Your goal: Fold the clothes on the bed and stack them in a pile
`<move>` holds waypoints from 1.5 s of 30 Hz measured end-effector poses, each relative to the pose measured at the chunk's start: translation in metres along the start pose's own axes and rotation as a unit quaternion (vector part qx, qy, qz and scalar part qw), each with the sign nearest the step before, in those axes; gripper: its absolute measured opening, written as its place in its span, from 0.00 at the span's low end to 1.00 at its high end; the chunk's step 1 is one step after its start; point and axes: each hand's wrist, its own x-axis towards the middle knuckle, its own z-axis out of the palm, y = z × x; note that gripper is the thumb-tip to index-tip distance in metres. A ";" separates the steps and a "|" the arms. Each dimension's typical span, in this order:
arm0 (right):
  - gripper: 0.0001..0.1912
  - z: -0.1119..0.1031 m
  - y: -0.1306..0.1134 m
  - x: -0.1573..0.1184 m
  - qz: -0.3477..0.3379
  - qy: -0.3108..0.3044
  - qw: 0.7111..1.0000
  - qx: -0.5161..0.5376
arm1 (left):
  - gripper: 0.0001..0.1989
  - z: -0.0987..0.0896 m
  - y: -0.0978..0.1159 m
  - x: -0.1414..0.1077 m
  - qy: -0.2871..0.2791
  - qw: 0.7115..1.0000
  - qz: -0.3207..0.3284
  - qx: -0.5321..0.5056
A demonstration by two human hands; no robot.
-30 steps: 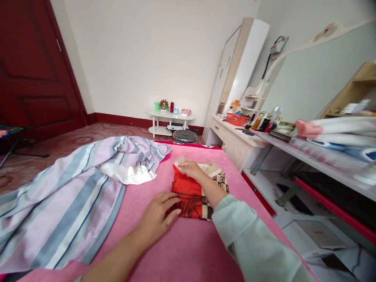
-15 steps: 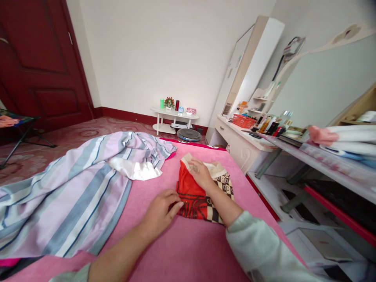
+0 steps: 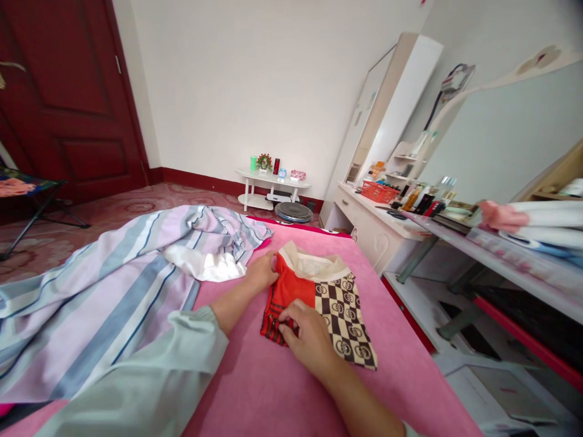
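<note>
A pair of shorts lies on the pink bed cover, its left part red with dark trim, its right part in a cream and black check, with a wide cream waistband at the far end. My left hand is closed on the red edge just below the waistband's left corner. Over the lower red part, my right hand bends its thumb and fingers together at the dark-trimmed fabric. My right palm hides some of the middle of the garment.
A striped quilt is heaped along the left, with a shiny white cloth on it. To the right stand a dressing table with bottles and a red basket. A low white table is by the far wall.
My left hand has moved forward from the shorts' near edge to the waistband corner. My right hand has come back from the waistband to the lower red part. The checked side lies flatter and wider.
</note>
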 end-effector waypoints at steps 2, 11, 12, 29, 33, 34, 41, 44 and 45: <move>0.05 -0.001 -0.002 -0.001 0.002 -0.002 1.000 -0.007 | 0.25 0.004 0.000 0.010 0.003 1.000 0.008 -0.002; 0.19 0.004 -0.006 -0.005 -0.002 -0.034 0.998 -0.055 | 0.12 0.005 -0.017 0.038 0.065 0.997 0.018 -0.027; 0.19 0.004 -0.006 -0.005 -0.003 -0.037 0.998 -0.058 | 0.11 0.006 -0.020 0.037 0.065 0.997 0.018 -0.026; 0.15 0.000 -0.005 -0.003 -0.011 -0.023 0.999 -0.035 | 0.26 0.015 -0.003 -0.029 -0.163 0.944 0.237 0.162; 0.10 -0.009 0.003 -0.004 -0.036 -0.007 0.998 0.043 | 0.26 0.008 -0.005 -0.041 -0.170 0.943 0.217 0.186; 0.10 -0.013 0.007 -0.004 -0.036 0.013 0.997 0.061 | 0.27 0.004 -0.006 -0.047 -0.174 0.943 0.214 0.188; 0.12 -0.040 0.037 0.003 0.058 0.157 0.985 0.048 | 0.18 -0.030 0.010 -0.096 -0.084 0.965 0.215 0.125; 0.08 -0.045 0.039 0.001 0.083 0.047 0.995 -0.002 | 0.16 -0.034 0.023 -0.113 -0.106 0.961 0.252 0.043; 0.06 -0.047 0.039 -0.001 0.087 0.005 0.996 -0.014 | 0.15 -0.035 0.025 -0.117 -0.127 0.958 0.257 0.028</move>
